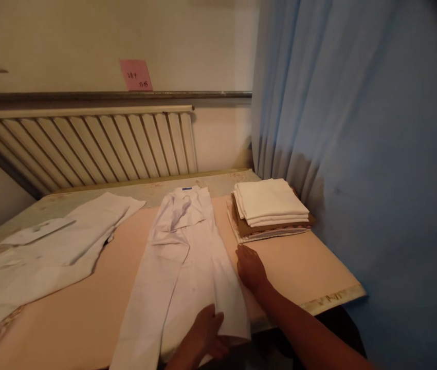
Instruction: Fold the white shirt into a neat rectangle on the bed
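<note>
A long white coat [199, 262] lies lengthwise down the middle of the table. Its collar with a blue label points to the far side, and one sleeve is folded across the front. My left hand [203, 331] is closed at the lower hem, some fingers above the cloth and others below it. Beside the coat's right edge, my right hand [251, 267] rests low with its fingers curled together. Whether cloth is between those fingers is hidden. Just beyond this hand stands a stack of folded cloth [272, 205], cream pieces over brown and patterned ones.
More white garments [64, 246] lie spread on the left of the table. A peach cloth [126, 288] covers much of the tabletop. Behind are a radiator [106, 149] and a wall with a pink note [136, 75]. A blue curtain [376, 154] hangs along the right side.
</note>
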Action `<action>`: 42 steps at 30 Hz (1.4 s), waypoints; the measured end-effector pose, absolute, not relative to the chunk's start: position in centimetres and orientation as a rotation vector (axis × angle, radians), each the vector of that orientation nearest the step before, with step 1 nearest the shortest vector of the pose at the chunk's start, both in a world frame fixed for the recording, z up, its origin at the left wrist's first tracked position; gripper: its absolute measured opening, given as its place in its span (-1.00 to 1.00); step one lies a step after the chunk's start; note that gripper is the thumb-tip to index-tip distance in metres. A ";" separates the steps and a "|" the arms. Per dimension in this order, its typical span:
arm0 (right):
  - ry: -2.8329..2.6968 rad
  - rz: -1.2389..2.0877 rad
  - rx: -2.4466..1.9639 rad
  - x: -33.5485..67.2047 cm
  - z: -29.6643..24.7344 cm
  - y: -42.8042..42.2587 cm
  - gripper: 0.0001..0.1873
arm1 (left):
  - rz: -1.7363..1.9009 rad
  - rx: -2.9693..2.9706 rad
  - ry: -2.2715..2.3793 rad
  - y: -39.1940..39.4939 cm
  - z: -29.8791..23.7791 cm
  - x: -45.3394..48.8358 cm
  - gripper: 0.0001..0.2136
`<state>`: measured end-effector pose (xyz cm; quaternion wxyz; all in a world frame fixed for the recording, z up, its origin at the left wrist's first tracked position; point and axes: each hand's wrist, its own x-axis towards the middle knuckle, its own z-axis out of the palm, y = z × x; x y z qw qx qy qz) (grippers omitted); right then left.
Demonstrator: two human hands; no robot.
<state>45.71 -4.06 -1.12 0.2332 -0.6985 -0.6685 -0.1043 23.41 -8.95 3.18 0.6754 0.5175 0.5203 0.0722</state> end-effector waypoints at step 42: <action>-1.755 -0.289 -1.873 45.7 -2.1 -3.3 -0.57 | 0.152 2.898 1.433 21.2 5.3 27.7 -0.77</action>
